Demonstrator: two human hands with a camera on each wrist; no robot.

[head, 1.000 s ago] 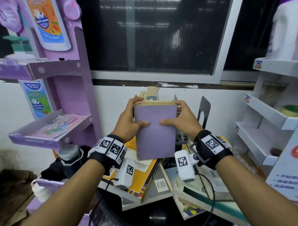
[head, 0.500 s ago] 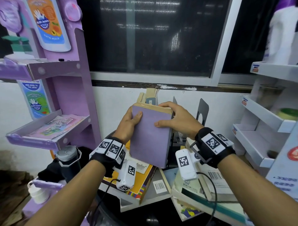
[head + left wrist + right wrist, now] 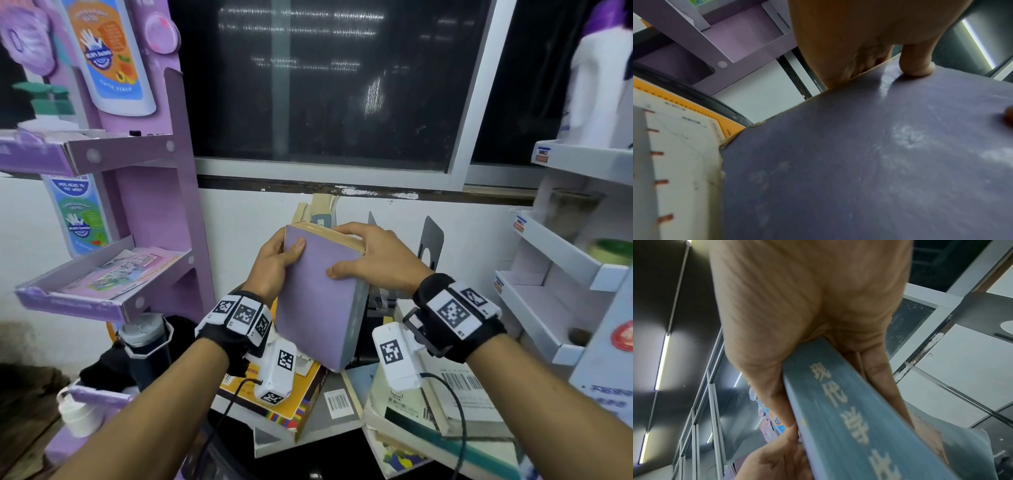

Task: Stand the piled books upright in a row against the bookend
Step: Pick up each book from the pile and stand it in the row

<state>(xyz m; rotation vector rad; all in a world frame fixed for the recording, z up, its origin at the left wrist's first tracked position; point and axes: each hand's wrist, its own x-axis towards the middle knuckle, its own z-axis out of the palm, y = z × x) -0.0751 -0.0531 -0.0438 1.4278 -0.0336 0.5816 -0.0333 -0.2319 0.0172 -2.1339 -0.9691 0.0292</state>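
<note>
Both hands hold a thick purple-covered book upright above the pile, its grey-blue spine turned right. My left hand grips its left edge, thumb pressed on the cover. My right hand grips the top right corner, thumb on the cover, fingers behind the spine. The black metal bookend stands behind my right hand against the white wall. Upright books show just behind the purple one. A yellow book and other flat books lie piled below.
A purple cardboard display shelf stands at the left, with a dark tumbler below it. White shelves rise at the right. A dark window sits above the wall. The books lie on a black round surface.
The purple book has tilted and turned so that its spine shows on the right. My right hand shifted over its top right corner; both hands moved slightly forward.
</note>
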